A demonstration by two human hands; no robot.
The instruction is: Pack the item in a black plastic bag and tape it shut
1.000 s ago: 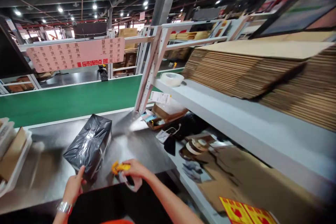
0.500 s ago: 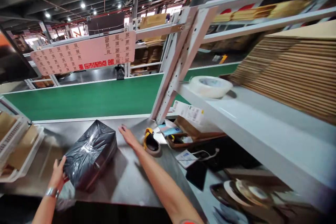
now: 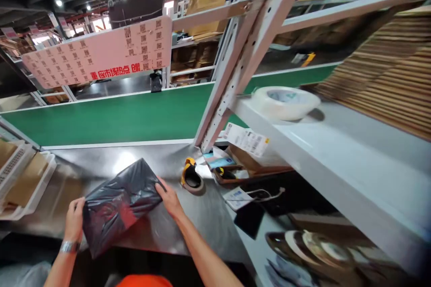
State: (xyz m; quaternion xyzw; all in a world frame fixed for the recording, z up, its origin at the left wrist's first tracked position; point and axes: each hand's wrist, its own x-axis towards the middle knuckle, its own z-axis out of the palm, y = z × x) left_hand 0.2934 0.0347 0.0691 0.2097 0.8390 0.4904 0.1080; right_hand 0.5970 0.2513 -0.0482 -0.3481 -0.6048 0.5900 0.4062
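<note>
A parcel (image 3: 119, 204) wrapped in shiny black plastic is tilted over the front part of the metal table. My left hand (image 3: 74, 219), with a metal watch band at the wrist, grips its left end. At the opposite end, my right hand (image 3: 170, 197) is closed on the parcel's upper right edge. The thumbs and fingertips are partly hidden by the plastic. To the right of my right hand, a yellow and black tape dispenser (image 3: 191, 178) lies on the metal table (image 3: 205, 219).
Behind the table runs a green conveyor belt (image 3: 134, 121). White baskets (image 3: 37, 188) holding brown cardboard stand at left. On the right, a white shelf (image 3: 336, 157) carries a tape roll (image 3: 286, 102) and stacked flat cartons (image 3: 390, 76). An upright metal post (image 3: 232, 76) rises behind the dispenser.
My right hand, outstretched beside the parcel before, now grips its right end. The parcel has been tipped and drawn toward me, with both hands on it. The view has shifted slightly.
</note>
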